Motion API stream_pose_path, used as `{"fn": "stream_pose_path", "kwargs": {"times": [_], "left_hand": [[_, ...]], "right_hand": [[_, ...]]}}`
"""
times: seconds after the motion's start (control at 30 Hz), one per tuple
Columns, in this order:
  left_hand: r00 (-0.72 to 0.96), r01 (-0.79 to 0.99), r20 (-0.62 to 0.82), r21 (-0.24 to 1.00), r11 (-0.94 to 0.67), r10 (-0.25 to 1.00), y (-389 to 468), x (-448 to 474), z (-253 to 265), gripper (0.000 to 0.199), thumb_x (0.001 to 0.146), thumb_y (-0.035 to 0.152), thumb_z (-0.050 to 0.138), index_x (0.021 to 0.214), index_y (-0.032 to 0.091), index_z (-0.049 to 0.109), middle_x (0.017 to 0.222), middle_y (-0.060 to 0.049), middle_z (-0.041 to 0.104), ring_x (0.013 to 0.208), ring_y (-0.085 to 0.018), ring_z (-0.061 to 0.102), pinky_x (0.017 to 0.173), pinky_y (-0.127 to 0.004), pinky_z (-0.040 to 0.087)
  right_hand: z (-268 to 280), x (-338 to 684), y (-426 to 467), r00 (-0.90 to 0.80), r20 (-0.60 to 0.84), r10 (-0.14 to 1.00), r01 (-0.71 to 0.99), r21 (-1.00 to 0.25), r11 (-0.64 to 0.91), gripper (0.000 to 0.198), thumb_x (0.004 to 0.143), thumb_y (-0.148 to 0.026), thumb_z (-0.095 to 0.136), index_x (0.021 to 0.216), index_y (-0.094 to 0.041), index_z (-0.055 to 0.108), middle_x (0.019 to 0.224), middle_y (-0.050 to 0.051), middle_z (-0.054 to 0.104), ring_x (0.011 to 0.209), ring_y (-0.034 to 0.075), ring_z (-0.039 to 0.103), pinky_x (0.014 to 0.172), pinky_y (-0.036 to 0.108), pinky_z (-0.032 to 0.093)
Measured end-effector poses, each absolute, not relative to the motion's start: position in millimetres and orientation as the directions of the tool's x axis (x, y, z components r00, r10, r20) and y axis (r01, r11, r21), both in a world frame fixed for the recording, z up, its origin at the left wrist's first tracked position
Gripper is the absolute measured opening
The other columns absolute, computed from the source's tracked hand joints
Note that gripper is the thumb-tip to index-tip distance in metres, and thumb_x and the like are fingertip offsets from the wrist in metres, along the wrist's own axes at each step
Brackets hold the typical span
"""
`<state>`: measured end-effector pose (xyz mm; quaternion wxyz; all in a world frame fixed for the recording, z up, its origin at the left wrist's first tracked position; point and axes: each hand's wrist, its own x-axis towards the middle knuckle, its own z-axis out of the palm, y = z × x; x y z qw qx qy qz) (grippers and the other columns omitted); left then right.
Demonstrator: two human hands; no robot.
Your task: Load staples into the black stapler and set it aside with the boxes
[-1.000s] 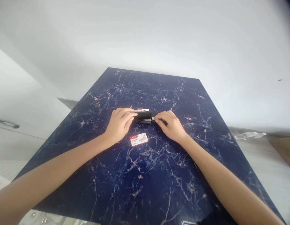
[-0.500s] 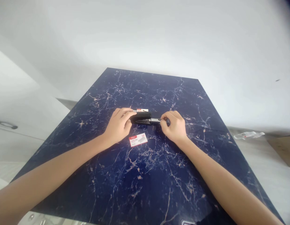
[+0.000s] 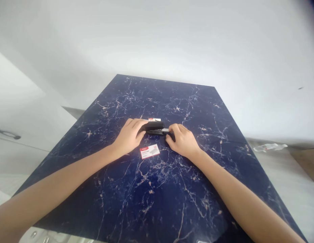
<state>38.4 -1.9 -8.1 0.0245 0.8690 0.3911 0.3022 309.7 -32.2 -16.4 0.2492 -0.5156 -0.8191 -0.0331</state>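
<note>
A black stapler (image 3: 156, 126) lies across the middle of the table, its metal staple tray (image 3: 165, 130) sticking out a short way at the right end. My left hand (image 3: 128, 136) is closed around the stapler's left end, thumb in front and fingers over the top. At the other end, my right hand (image 3: 183, 140) pinches the outer end of the tray, and its fingers hide that end. In front of the stapler sits a small white and red staple box (image 3: 150, 151). A similar white and red box (image 3: 154, 119) shows partly behind the stapler.
The dark blue marbled table (image 3: 151, 202) narrows toward a pale wall. Beyond its right edge, low down, are a clear crumpled plastic item (image 3: 270, 147) and a brown cardboard piece (image 3: 306, 162). A dark cable-like loop (image 3: 7, 134) is at far left.
My right hand has moved left toward the stapler, and less of the metal tray sticks out. My left hand keeps its hold in nearly the same place.
</note>
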Motion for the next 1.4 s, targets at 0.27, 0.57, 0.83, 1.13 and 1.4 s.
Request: {"fn": "stream_pose_path", "kwargs": {"times": [0.27, 0.57, 0.83, 1.13, 1.4], "left_hand": [[0.503, 0.650, 0.491, 0.328, -0.686, 0.711, -6.6, 41.3, -4.6, 0.049, 0.092, 0.002, 0.060, 0.135, 0.023, 0.051, 0.133, -0.009, 0.065, 0.119, -0.027, 0.062, 0.104, -0.047, 0.054], [0.462, 0.656, 0.496, 0.367, -0.659, 0.736, -10.7, 42.8, -6.9, 0.045, 0.090, 0.001, 0.062, 0.128, 0.023, 0.056, 0.128, -0.007, 0.068, 0.113, -0.026, 0.064, 0.101, -0.046, 0.054], [0.446, 0.674, 0.469, 0.385, -0.630, 0.763, -10.5, 43.5, -7.1, 0.045, 0.090, 0.005, 0.066, 0.131, 0.022, 0.055, 0.126, -0.009, 0.070, 0.112, -0.029, 0.065, 0.098, -0.049, 0.055], [0.443, 0.691, 0.484, 0.351, -0.631, 0.754, -15.0, 48.3, -6.3, 0.043, 0.093, 0.010, 0.066, 0.132, 0.023, 0.055, 0.128, -0.008, 0.070, 0.116, -0.027, 0.067, 0.100, -0.045, 0.056], [0.438, 0.717, 0.350, 0.421, -0.556, 0.828, -24.4, 49.3, 11.1, 0.055, 0.100, 0.035, 0.062, 0.151, 0.027, 0.041, 0.137, -0.012, 0.063, 0.100, -0.026, 0.074, 0.077, -0.036, 0.062]], "right_hand": [[-17.1, 281.2, -48.5, -0.258, 0.481, 0.838, 0.926, -0.125, 0.357, 0.030, 0.096, -0.024, 0.048, 0.123, -0.014, 0.054, 0.097, 0.012, 0.072, 0.086, 0.028, 0.066, 0.070, 0.037, 0.053], [-18.1, 268.2, -54.2, -0.331, 0.489, 0.807, 0.812, -0.288, 0.508, 0.094, 0.099, -0.036, 0.047, 0.165, -0.010, -0.014, 0.119, 0.019, 0.072, 0.099, 0.034, 0.067, 0.082, 0.051, 0.061], [-14.3, 274.3, -52.2, -0.433, 0.431, 0.791, 0.763, -0.293, 0.577, 0.087, 0.104, -0.041, 0.046, 0.167, -0.011, -0.006, 0.125, 0.021, 0.069, 0.116, 0.038, 0.062, 0.092, 0.057, 0.058], [-16.6, 278.0, -46.5, -0.362, 0.436, 0.824, 0.744, -0.398, 0.537, 0.083, 0.106, -0.042, 0.045, 0.167, -0.015, -0.004, 0.135, 0.020, 0.065, 0.123, 0.036, 0.060, 0.099, 0.058, 0.055], [-14.0, 281.4, -43.8, -0.145, 0.440, 0.886, 0.712, -0.576, 0.402, 0.067, 0.107, -0.041, 0.042, 0.165, -0.021, 0.017, 0.134, 0.016, 0.065, 0.098, 0.028, 0.070, 0.090, 0.051, 0.060]]}}
